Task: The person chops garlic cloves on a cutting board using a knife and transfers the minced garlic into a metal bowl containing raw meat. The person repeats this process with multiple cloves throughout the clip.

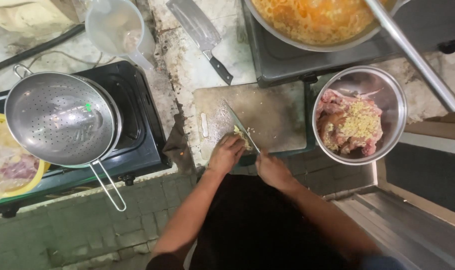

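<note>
The right hand [273,169] is closed around the handle of a knife [241,127], its blade slanting toward 11 o'clock across the cutting board [272,112]. The left hand [226,152] curls over a small pile of chopped garlic [243,136] beside the blade. At 3 o'clock stands a steel bowl [395,95] of meat; at 9 o'clock, a strainer [57,117].

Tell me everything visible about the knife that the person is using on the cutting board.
The knife has a long, narrow blade of shiny grey metal. Its tip points away from the person, over the worn grey cutting board. The right hand covers the handle. The blade's edge rests on a small pale chopped pile, which the left hand steadies.
</note>
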